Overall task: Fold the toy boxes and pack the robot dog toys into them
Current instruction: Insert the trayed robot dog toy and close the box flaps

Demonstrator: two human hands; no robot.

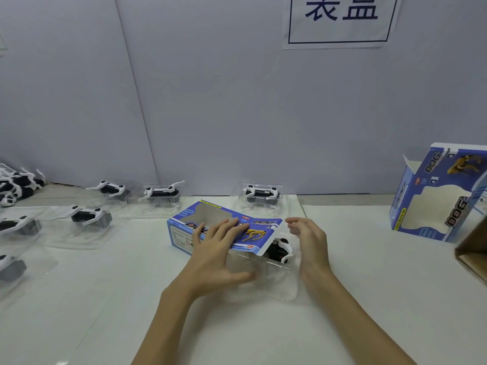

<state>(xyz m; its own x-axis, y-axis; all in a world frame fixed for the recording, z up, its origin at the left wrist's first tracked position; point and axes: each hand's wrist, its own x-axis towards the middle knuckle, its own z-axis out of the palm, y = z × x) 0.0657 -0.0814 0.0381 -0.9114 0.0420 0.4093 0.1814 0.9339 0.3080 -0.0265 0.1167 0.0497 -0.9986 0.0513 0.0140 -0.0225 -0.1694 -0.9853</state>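
Observation:
A blue toy box (pixel 208 219) lies on its side in the middle of the white table. My left hand (pixel 218 248) rests flat on its top face with straight fingers. A black-and-white robot dog (pixel 280 250) in a clear plastic tray (pixel 271 280) sticks out of the box's open right end. My right hand (pixel 309 241) hovers just right of that end, fingers relaxed and slightly curved, holding nothing.
Several more robot dogs in clear trays lie along the left side and back, one (pixel 259 193) right behind the box. A second folded blue box (pixel 442 196) stands at the right, beside a brown carton (pixel 471 248). A grey wall (pixel 237 101) rises behind the table.

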